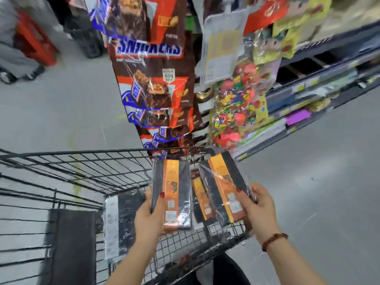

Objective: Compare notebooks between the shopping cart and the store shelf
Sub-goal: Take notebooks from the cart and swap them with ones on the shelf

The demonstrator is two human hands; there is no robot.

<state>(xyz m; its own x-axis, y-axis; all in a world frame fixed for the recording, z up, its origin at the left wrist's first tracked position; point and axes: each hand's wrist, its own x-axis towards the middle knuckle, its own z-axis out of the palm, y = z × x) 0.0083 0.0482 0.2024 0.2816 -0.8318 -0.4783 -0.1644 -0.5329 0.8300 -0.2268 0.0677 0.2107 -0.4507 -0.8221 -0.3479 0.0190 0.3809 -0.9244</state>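
Note:
My left hand (149,214) grips a wrapped black notebook with an orange band (172,194), held upright over the black wire shopping cart (86,167). My right hand (260,210) grips a matching black-and-orange notebook (225,188), tilted to the left, over the cart's right corner. Between the two, a third notebook of the same design (202,199) lies in the cart. Another wrapped dark notebook with a white strip (121,221) lies in the cart to the left. The store shelf (308,112) with stationery runs along the upper right.
Hanging Snickers bags (156,79) and colourful balloon packs (236,108) fill the shelf end just beyond the cart. A dark cloth (72,243) hangs in the cart at left. Grey floor (318,182) lies to the right; red and black crates (35,36) stand far left.

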